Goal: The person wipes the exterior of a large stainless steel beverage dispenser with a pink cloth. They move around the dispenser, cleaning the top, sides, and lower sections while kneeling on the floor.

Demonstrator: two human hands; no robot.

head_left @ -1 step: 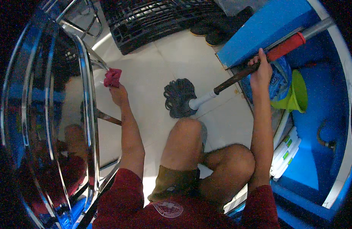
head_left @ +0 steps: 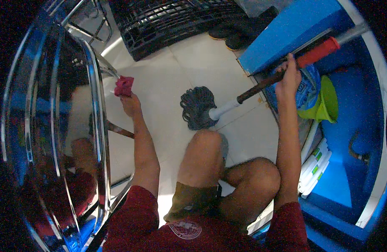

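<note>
My right hand is closed round the dark shaft of a mop, below its red sleeve. The mop's grey string head lies on the floor ahead of my knee, joined to the shaft by a white socket. Over at the left, my left hand grips a crumpled dark pink cloth. That cloth is at the lower end of a shiny metal chair leg; whether it wraps the leg, I cannot tell.
Close on the left stands a chrome-framed chair. A black plastic crate and dark footwear are at the back. On the right, a blue cabinet holds a lime-green funnel-shaped thing, a blue bag and white packs.
The mop shaft and its red sleeve have shifted slightly to the right, along with my right hand. My left hand and the cloth have hardly moved.
</note>
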